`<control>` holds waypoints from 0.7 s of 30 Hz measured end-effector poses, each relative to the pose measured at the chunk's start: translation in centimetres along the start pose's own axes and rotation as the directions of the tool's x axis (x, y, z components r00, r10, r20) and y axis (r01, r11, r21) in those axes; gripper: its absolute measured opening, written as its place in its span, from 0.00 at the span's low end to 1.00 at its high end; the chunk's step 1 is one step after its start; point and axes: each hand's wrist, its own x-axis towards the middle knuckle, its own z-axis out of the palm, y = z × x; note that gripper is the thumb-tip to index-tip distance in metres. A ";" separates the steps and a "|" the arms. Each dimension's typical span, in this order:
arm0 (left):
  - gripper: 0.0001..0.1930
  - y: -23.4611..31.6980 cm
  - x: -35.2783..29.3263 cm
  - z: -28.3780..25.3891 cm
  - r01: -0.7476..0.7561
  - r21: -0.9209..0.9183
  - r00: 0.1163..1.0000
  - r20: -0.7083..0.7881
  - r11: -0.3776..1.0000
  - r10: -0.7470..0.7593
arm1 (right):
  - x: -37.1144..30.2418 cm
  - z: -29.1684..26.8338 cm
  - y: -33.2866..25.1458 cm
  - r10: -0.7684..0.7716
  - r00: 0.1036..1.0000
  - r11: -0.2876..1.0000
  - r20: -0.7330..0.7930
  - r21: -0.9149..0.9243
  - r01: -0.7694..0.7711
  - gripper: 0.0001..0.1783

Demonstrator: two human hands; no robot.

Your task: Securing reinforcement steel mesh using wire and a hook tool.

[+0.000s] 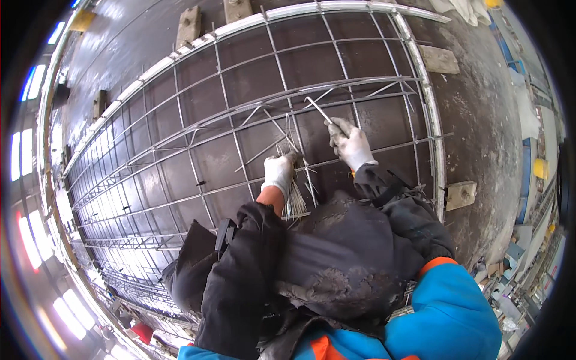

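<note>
The left hand (279,171), in a white glove with greyed fingertips, is closed around a loose bundle of thin, pale metal wires (294,203) that fans out below the fist. The right hand (351,144), in a matching glove, is curled around the lower end of a slim metal rod tool with a hooked tip (318,110). The rod slants up and left from the fingers, its tip near a long lattice girder of zigzag steel bars (361,81); whether they touch cannot be told.

Both hands are over a wide grid of ribbed grey steel bars (276,57), the wires in its near part. Beneath spreads a dark brown, smooth panel (375,60). Black outer sleeves (243,270) cover the forearms, with a bright blue, orange-trimmed jacket (450,306) showing higher up. A pale, crusted metal rail (427,108) borders the grid, with worn, beige, rectangular blocks (441,60) just beside it. Farther right, a yellow block (540,168) stands out; at lower left, a red object (142,333).
</note>
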 end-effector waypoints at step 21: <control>0.11 2.7 4.6 -3.4 -0.166 0.190 0.972 -0.131 0.968 0.193 | 3.9 0.5 -2.6 0.194 0.968 0.900 0.157 0.364 -0.239 0.14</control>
